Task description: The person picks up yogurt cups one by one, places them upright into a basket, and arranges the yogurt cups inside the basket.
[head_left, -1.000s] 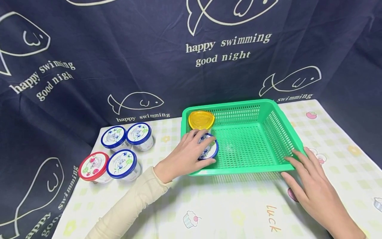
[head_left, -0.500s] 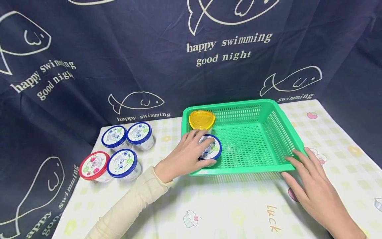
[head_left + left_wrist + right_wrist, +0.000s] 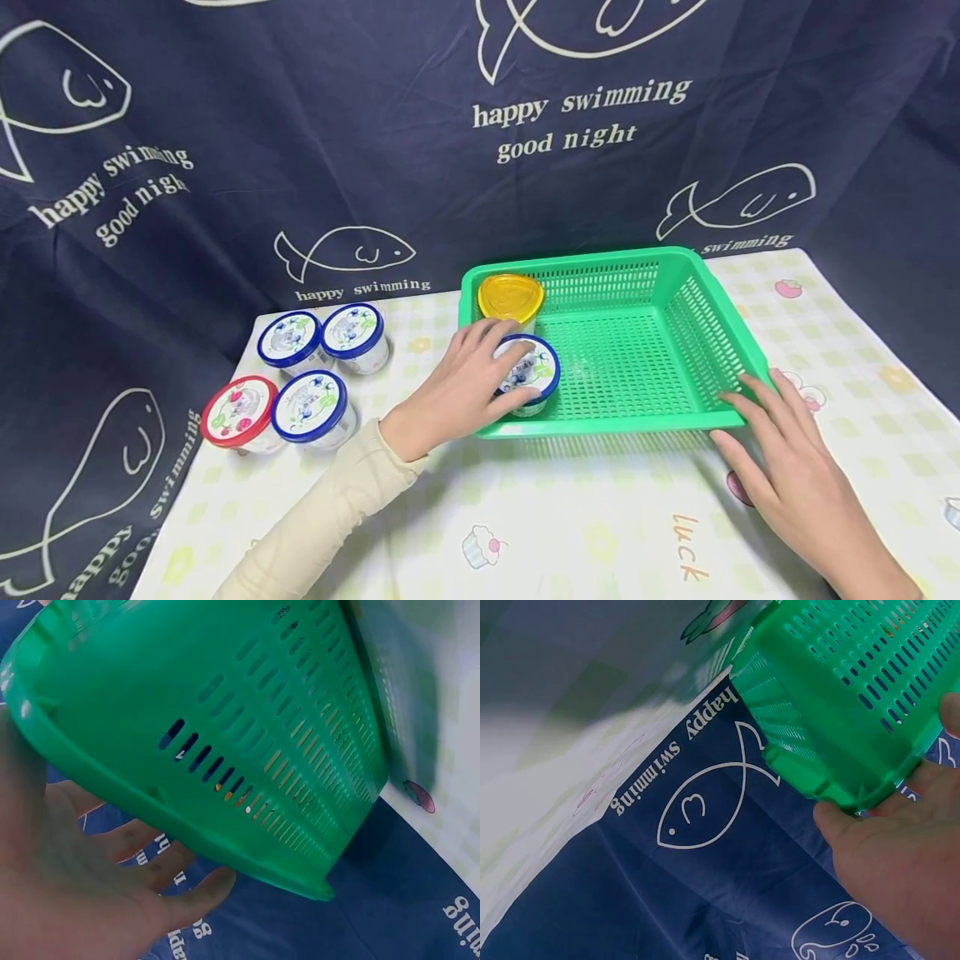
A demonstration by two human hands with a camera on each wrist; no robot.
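Note:
A white tub with a blue lid (image 3: 542, 371) stands in the left front of the green basket (image 3: 592, 429). My left hand (image 3: 450, 387) reaches over the basket's left rim, its thumb and fingers spread loosely over that lid. In the left wrist view the basket wall hides the tub, and the left hand (image 3: 120, 877) shows behind the rim. A tub with a yellow, rounded-triangle lid (image 3: 512, 293) sits behind the blue-lidded one. My right hand (image 3: 795, 467) rests with extended fingers on the basket's front right corner, and the right wrist view shows its thumb (image 3: 832, 821) at the rim.
To the left of the basket stands a group of tubs: one with a red lid (image 3: 240, 408) and three with blue lids, the nearest blue-lidded tub (image 3: 311, 404) beside it. A printed cloth (image 3: 570, 517) covers the table. A dark blue curtain (image 3: 420, 167) hangs behind.
The blue-lidded tub in the basket has shifted slightly right and settled away from my left palm, so more of its lid and side shows. The right hand stays at the basket corner.

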